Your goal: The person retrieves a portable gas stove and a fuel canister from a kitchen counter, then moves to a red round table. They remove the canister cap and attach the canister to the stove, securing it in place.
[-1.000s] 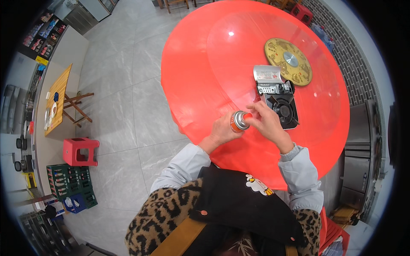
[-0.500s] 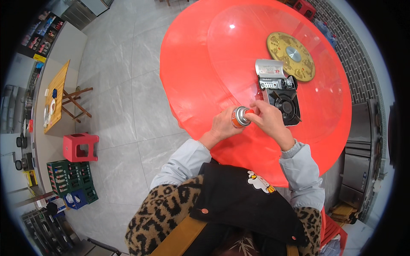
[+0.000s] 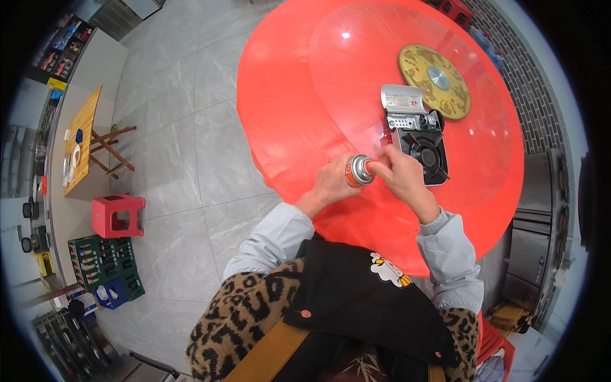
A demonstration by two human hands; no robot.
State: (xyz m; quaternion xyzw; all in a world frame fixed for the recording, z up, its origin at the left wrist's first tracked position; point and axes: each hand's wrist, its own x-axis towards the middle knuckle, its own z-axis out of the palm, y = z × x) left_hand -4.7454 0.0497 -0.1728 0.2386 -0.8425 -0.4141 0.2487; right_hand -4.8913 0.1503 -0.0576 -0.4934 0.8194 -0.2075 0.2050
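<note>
My left hand (image 3: 332,181) is wrapped round a gas canister (image 3: 359,172), an orange-red can with a silver metal top, held tilted above the near part of the table. Close against its top is my right hand (image 3: 405,174), fingers curled and thumb pointing at the can. A small red cap (image 3: 370,167) seems to be pinched there, mostly covered by the thumb. Just beyond my right hand stands a portable gas stove (image 3: 428,156) with a black burner. Its silver side lid (image 3: 401,97) is raised.
The round table (image 3: 280,95) wears a red cloth under a clear turntable. A gold disc (image 3: 417,73) with a silver centre lies behind the stove. On the floor at left are a red stool (image 3: 118,215) and green bottle crates (image 3: 105,261), near a folding wooden table (image 3: 83,143).
My right hand has drawn slightly right, its thumb now nearer the canister's edge and less red showing at the top. The left hand keeps its hold on the canister.
</note>
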